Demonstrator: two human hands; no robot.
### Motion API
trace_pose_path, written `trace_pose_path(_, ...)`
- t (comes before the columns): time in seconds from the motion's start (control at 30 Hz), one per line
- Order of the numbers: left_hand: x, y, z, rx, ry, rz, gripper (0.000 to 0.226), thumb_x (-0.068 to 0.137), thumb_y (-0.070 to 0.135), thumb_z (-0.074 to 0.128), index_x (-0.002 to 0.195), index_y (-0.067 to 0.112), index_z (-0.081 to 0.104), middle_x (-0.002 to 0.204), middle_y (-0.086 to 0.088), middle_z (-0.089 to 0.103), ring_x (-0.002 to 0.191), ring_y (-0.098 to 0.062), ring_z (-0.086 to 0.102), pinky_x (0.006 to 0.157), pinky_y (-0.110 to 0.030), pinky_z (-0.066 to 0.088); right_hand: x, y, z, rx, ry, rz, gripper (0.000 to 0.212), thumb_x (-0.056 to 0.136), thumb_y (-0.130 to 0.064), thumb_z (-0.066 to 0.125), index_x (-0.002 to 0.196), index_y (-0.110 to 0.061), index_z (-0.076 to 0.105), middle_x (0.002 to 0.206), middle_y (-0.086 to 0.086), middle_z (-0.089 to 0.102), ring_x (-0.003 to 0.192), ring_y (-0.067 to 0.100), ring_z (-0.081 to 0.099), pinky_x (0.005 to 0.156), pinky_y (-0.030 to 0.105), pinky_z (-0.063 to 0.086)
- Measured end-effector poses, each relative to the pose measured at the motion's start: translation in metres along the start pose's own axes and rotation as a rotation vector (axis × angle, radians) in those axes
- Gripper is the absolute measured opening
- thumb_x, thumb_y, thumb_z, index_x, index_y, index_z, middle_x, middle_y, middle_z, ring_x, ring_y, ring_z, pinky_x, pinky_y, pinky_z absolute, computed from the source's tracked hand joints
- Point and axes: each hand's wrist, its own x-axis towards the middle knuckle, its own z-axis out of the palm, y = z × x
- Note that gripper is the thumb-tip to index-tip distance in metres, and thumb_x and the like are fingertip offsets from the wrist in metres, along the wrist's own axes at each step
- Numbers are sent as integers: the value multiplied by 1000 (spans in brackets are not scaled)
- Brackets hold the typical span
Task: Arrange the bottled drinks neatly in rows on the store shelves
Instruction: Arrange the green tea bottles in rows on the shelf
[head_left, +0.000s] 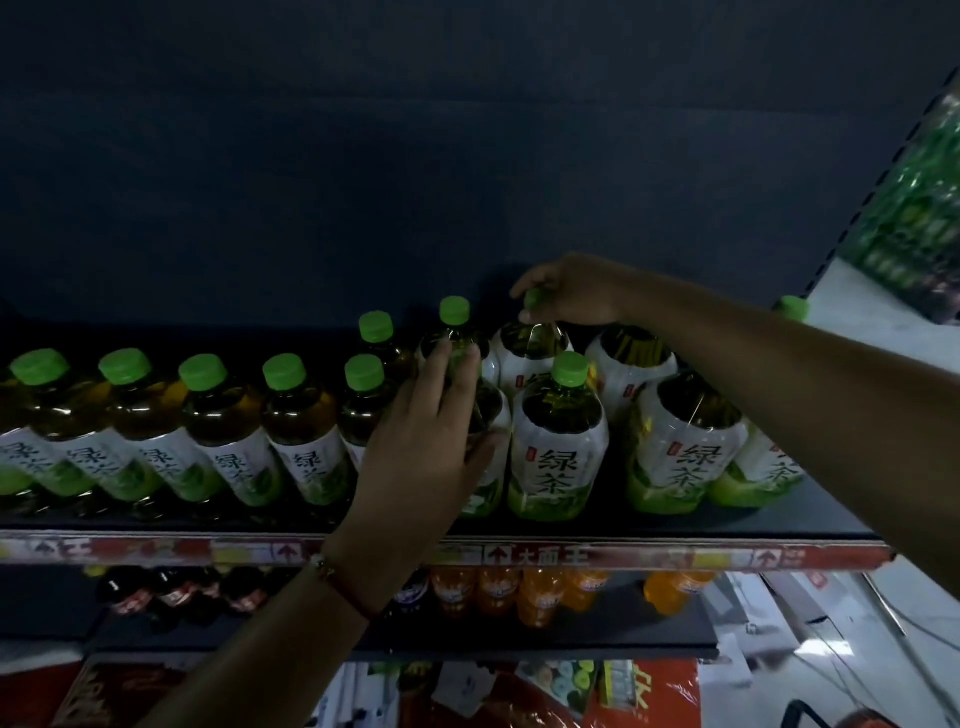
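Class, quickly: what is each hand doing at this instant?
Left hand: open, straight fingers resting against a green-capped tea bottle in the front row.
Right hand: closed, pinching the green cap of a back-row tea bottle.

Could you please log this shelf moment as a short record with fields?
setting: store shelf with a red price strip
top shelf: green tea bottles with green caps
left hand: fingers straight, resting against a front-row bottle
right hand: grips the cap of a back-row bottle
lower shelf: orange drinks, dark cola bottles
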Motion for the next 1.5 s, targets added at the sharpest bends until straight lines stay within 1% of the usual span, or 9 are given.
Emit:
trace_pose_path(0.2,-3,3,3,-48,14,-57,74,97,53,51,156,23,19,157,-9,31,138,-28,31,105,-39,35,-2,8,10,79,91,-14,45,91,-39,67,134,-28,58,132,3,60,112,11,52,87,22,36)
trace_pose_path(0.33,-3,3,3,-34,19,-54,74,96,54,52,156,25,19,156,-10,33,136,-29,33,103,-38,36,-7,11,11,30,114,-4,50,91,-43,65,137,-26,56,136,4,59,122,18,54,91,21,36)
trace_pose_path(0.47,-3,3,1,-48,8,-60,74,96,55,51,156,26,18,158,-8,30,138,-26,30,100,-30,24,-17,15,10,30,108,-3,50,90,-43,66,136,-25,57,135,3,59,122,17,54,90,21,36)
trace_pose_path(0.67,-4,4,4,-15,52,-54,74,94,54,54,153,23,23,150,-13,41,130,-33,44,96,-42,45,-19,12,6,-20,78,-33,52,92,-47,62,137,-21,57,137,4,58,124,18,53,91,22,36)
trace_pose_path(0.93,-5,3,6,-22,64,-47,74,93,48,59,153,21,25,147,-13,45,127,-34,49,94,-43,49,-7,-1,-13,-76,-70,-58,55,93,-59,52,135,-24,59,142,-1,55,126,15,51,100,28,37)
trace_pose_path(1.13,-5,3,7,-11,103,-39,75,88,46,61,151,18,32,138,-17,53,121,-37,54,90,-43,51,15,-45,-3,2,-113,-180,62,93,-44,62,148,-22,42,148,0,47,133,15,46,98,22,32)
trace_pose_path(1.3,-5,2,7,-29,115,-28,78,87,43,66,151,18,30,139,-17,52,122,-38,53,91,-44,51,31,-54,8,-40,-95,-253,36,89,-34,70,123,-20,67,117,-6,66,111,11,59,93,29,45)
trace_pose_path(1.4,-4,1,9,-15,120,-27,79,84,40,73,149,15,35,137,-18,53,119,-39,55,89,-46,52,31,-50,5,-94,-89,-252,23,89,-36,70,107,-22,71,91,-17,64,91,7,60,78,26,45)
trace_pose_path(1.5,-4,2,8,-13,117,-28,77,84,40,72,149,14,38,136,-17,54,118,-38,55,89,-45,52,28,-47,2,-125,-100,-273,22,91,-37,68,105,-22,72,86,-19,63,79,0,58,67,21,42)
